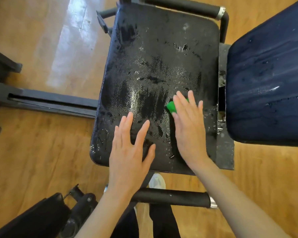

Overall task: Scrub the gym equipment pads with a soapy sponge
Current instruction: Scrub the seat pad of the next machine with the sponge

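Head view: green sponge (172, 106) sits under the right hand (189, 127), flat fingers (191, 98) pressing it on the wet black seat pad (155, 54); left hand (129, 152) rests flat alongside, spread, holding nothing, unscrubbed pad lying ahead.

sponge (171, 107) mostly hiding under my right hand (189, 127) | blue pad (268, 79) running off right edge | white shoe (156, 181) partly hiding behind seat pad (155, 69)

Two hands (130, 152) (189, 127), one green sponge (171, 107), two pads (155, 66) (268, 74), two foam-grip handles (170, 197) (182, 6).
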A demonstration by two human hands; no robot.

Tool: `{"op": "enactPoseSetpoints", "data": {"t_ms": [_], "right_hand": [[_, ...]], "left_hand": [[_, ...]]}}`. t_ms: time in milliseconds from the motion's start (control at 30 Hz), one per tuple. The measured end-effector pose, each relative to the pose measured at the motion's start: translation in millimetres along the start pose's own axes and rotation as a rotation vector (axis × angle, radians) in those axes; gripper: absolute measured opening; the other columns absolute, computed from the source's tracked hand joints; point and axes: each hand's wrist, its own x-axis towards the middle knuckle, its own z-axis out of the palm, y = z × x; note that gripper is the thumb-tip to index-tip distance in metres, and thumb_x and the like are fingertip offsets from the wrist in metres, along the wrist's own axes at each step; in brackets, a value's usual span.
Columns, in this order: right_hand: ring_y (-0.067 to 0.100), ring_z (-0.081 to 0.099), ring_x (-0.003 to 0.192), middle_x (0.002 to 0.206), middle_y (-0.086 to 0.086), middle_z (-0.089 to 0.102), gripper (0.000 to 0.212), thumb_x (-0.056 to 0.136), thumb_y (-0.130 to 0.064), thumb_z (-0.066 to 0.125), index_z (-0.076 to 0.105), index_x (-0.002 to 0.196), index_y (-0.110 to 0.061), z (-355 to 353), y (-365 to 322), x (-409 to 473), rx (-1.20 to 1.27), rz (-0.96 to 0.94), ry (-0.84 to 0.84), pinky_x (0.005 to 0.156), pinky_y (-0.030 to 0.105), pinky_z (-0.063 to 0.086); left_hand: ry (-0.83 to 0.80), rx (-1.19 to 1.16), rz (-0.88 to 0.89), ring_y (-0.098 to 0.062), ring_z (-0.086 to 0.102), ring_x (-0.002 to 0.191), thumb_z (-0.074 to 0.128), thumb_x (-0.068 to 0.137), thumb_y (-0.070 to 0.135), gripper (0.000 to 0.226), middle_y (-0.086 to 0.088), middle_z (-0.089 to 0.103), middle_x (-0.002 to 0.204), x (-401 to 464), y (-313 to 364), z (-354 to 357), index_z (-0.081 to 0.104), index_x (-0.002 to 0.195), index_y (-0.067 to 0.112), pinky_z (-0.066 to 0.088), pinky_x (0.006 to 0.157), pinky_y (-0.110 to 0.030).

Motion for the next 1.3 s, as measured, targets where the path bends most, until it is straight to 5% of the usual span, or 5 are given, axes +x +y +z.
{"op": "enactPoseSetpoints", "data": {"t_ms": [267,467,633,833,1300], "right_hand": [[0.014,0.028,0.144,0.147,-0.001,0.043,0.045,0.096,-0.005,0.056,0.046,0.14,-0.009,-4,-2,-57,0.217,0.121,0.111,0.12,0.043,0.018],[0.018,0.032,0.142,0.146,0.003,0.047,0.042,0.098,-0.011,0.052,0.048,0.14,-0.008,-9,23,22,0.137,0.149,0.142,0.12,0.044,0.02],[0.013,0.013,0.148,0.157,0.001,0.027,0.048,0.102,-0.011,0.045,0.033,0.149,-0.01,-12,9,-63,0.092,0.133,0.034,0.122,0.037,0.009],[0.021,0.025,0.145,0.151,0.006,0.04,0.043,0.101,-0.011,0.043,0.041,0.144,-0.007,-8,30,11,0.041,0.141,0.137,0.121,0.037,0.01],[0.02,0.014,0.148,0.157,0.002,0.028,0.047,0.102,-0.007,0.04,0.034,0.148,-0.011,-11,28,-34,0.026,0.148,0.101,0.122,0.043,0.008]], "left_hand": [[0.016,0.001,0.106,-0.031,0.027,0.146,0.042,0.101,0.037,0.045,-0.016,0.032,0.156,3,9,13,0.05,0.144,0.025,0.025,0.118,-0.042],[0.03,-0.011,0.096,-0.031,0.03,0.145,0.042,0.1,0.038,0.046,-0.014,0.033,0.155,4,10,16,0.052,0.142,0.025,0.03,0.115,-0.043],[0.031,0.005,0.095,-0.03,0.029,0.146,0.042,0.099,0.039,0.047,-0.012,0.032,0.156,2,9,16,0.051,0.143,0.026,0.026,0.115,-0.04],[0.04,0.007,0.096,-0.03,0.029,0.146,0.042,0.099,0.039,0.046,-0.011,0.031,0.156,3,10,17,0.05,0.143,0.027,0.028,0.114,-0.041],[0.033,0.021,0.091,-0.03,0.027,0.147,0.047,0.098,0.035,0.047,-0.011,0.031,0.156,1,11,16,0.051,0.143,0.025,0.026,0.115,-0.041]]}}
